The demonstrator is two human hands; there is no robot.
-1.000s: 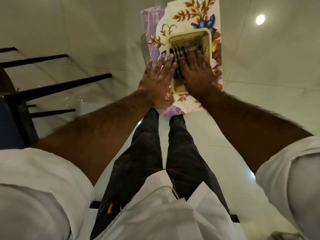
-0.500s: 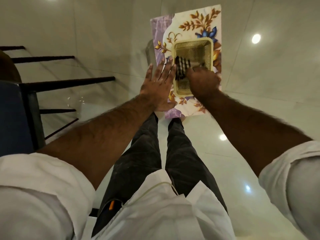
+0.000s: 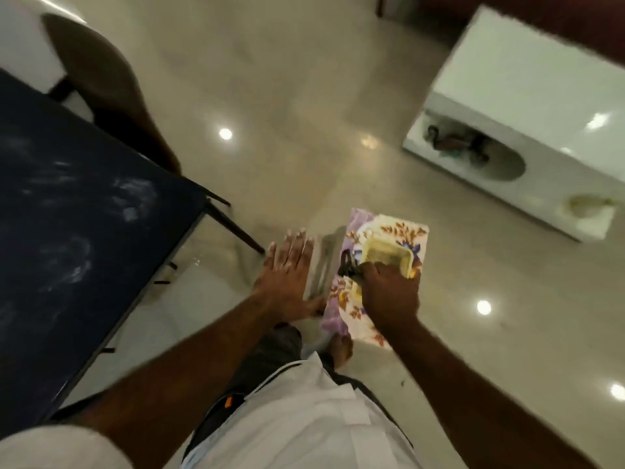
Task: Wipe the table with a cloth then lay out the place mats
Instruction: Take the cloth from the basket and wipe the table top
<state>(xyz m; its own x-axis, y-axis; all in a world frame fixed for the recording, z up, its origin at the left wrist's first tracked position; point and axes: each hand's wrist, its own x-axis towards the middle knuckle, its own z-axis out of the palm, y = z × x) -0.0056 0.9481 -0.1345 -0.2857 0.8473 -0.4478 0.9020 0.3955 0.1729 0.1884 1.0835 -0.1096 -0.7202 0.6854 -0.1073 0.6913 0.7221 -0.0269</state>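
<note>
Figure: cloth pick-up, head view. The right grip (image 3: 389, 292) is clenched on the dark striped cloth (image 3: 348, 269), pinching it at the near-left corner of the yellow mesh basket (image 3: 407, 262). The basket stands on a low floral-printed top (image 3: 399, 231) beside the person's feet, and part of the cloth hangs over the basket's left rim. Whether that printed top is itself a place mat cannot be told. The left grip (image 3: 287, 275) is released, fingers straight and together, palm down just left of the printed top's left edge; contact with anything is unclear. The governing relation: the desk (image 3: 84, 214) — dark, its top marked with pale smears — lies wholly to the left of the cloth and higher than it, with its right-hand corner the part nearest the hands. The empty left grip is nearer the desk; the cloth sits in the farther one. By this reading the next move calls for lifting the cloth clear of the basket and carrying it leftward across the body — or passing it to the left grip — to meet the desk at that corner. The wiping itself is not yet begun.
</note>
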